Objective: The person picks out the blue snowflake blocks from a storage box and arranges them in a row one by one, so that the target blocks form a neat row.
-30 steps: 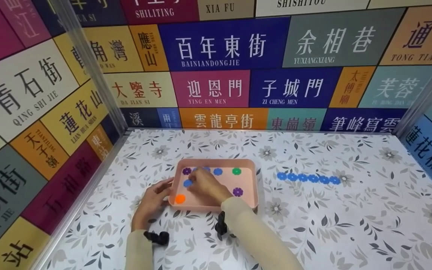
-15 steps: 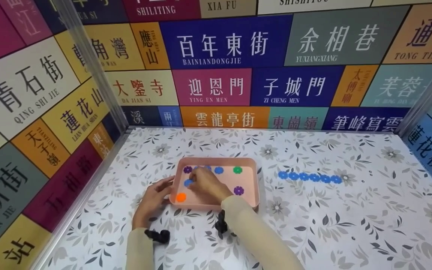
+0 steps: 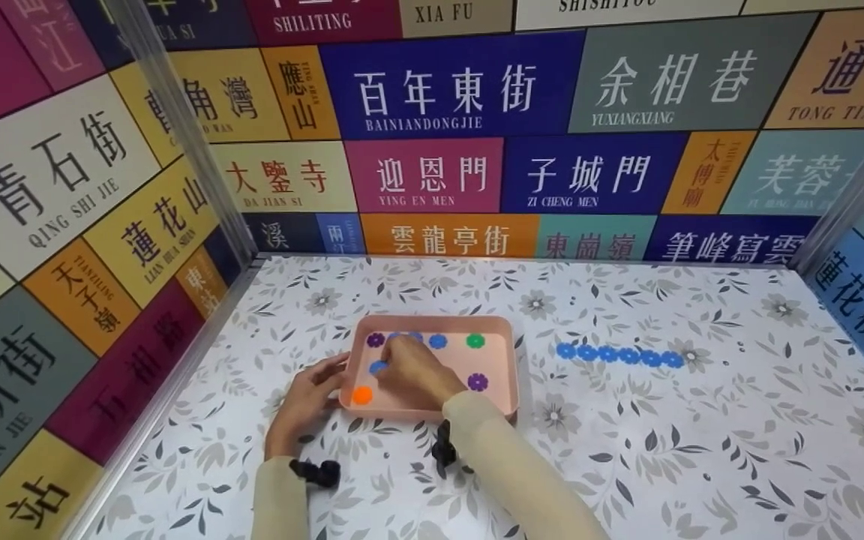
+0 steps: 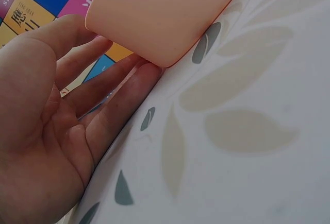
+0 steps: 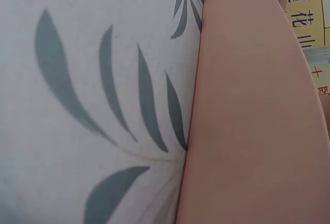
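Observation:
In the head view, a shallow pink tray (image 3: pixel 432 412) holds flower-shaped plastic pieces. My right hand (image 3: pixel 418 369) reaches into it with bent fingers, pinching a blue flower-shaped piece (image 3: pixel 377 367); the fingertips partly cover it. More blue pieces lie behind the knuckles, partly hidden. My left hand (image 3: pixel 310 397) rests at the tray's left side. In the left wrist view, the left fingers (image 4: pixel 116 100) are fairly straight and touch the tray's outer wall (image 4: pixel 154 18) at a corner. The right wrist view mainly shows the tray's outer wall (image 5: pixel 247 110); the right fingers' work is hidden there.
Also in the tray lie an orange piece (image 3: pixel 362 395), a green piece (image 3: pixel 475 341), a purple piece (image 3: pixel 478 382) and another purple piece (image 3: pixel 376 340). Right of the tray, several blue pieces form a row (image 3: pixel 619 355) on the floral tabletop (image 3: pixel 664 450). Sign-covered walls (image 3: pixel 447 82) stand behind and beside it.
The right hand has shifted only slightly at the blue piece, its fingers a little further right. The left hand stays at the tray's side. The head view has tilted a little.

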Motion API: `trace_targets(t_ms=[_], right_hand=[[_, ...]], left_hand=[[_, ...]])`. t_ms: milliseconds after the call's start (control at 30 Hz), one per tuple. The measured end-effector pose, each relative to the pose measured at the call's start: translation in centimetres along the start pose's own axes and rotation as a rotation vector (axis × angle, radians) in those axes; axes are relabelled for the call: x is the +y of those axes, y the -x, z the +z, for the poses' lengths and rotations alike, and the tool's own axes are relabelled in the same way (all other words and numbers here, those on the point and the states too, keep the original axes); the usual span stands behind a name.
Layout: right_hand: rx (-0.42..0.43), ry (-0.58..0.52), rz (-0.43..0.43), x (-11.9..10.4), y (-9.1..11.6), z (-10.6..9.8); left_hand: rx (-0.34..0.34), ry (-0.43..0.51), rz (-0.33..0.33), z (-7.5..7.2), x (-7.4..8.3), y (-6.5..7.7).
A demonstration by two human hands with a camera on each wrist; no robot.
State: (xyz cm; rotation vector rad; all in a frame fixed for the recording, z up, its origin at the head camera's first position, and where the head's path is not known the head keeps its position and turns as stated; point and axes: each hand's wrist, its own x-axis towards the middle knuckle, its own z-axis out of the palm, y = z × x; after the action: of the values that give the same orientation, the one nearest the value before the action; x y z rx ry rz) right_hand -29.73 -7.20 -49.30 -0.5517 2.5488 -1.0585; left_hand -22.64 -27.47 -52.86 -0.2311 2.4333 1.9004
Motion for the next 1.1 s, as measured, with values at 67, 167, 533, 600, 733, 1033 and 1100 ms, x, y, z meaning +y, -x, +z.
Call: trace_targets(t_ms=[67,167,533,600,733,1033,1100], right_hand=[[-0.005,-0.012,0.003,0.1,0.0,0.0],[-0.006,-0.034,0.014,0.1,0.1,-0.2],[-0.005,-0.009,-0.006,0.2,0.3,-0.4],[0.001,0.014,-0.031,0.2,0.2,-0.4],[0.012,0.029,-0.065,0.5,0.3,-0.8],[0.085,0.11,-0.196,1.2,1.3,-1.9],[0.103,0.125,-0.215,1.4,1.6,-2.3]], left_hand=[[0.005,0.0,-0.012,0.0,0.0,0.0],[0.007,-0.021,-0.04,0.1,0.2,-0.1],[-0.003,-0.023,-0.031,-0.1,0.0,-0.1],[-0.004,-0.02,-0.008,-0.2,0.0,-0.1],[0.0,-0.03,0.013,0.0,-0.1,-0.1],[0.002,-0.025,-0.034,0.0,0.0,0.0],[0.005,-0.03,-0.043,0.0,0.1,0.0]])
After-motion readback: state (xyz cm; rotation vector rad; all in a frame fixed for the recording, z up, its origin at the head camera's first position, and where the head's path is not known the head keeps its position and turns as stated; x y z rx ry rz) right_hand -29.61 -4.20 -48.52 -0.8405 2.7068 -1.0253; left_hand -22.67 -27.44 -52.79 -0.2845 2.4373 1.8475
